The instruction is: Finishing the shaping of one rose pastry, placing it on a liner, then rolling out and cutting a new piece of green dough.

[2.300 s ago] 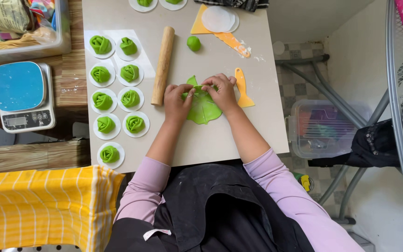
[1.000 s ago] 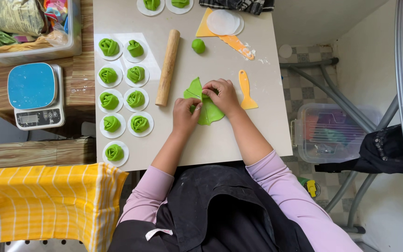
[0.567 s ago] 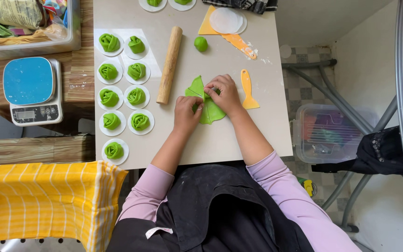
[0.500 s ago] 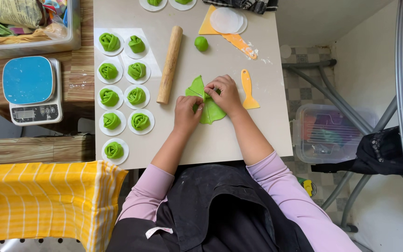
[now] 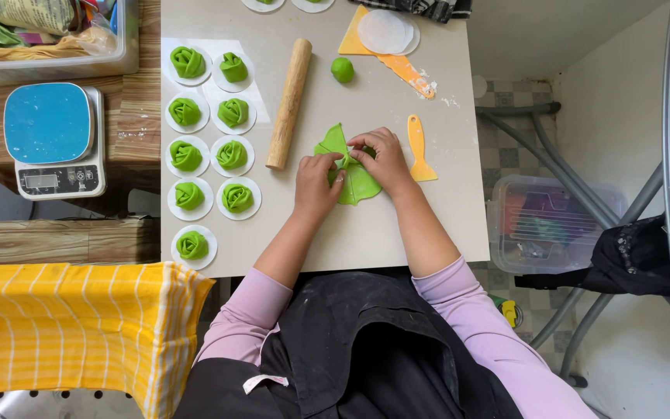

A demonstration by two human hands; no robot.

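worktop [image 5: 397,233]: nine dough roses [image 5: 232,154] done on paper rounds; both hands' fingers [image 5: 340,159] pinching green dough sheet [image 5: 358,182] mid-fold; spare ball [image 5: 342,70] left.

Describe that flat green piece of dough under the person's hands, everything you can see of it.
The green dough sheet is bright green, thin and soft-looking, lying flat on the pale table between the wooden rolling pin and a small orange scraper. Its edge is uneven, with one flap poking up toward the far side. The left hand and right hand both rest on it, fingertips pinching a fold near its middle, hiding much of it.
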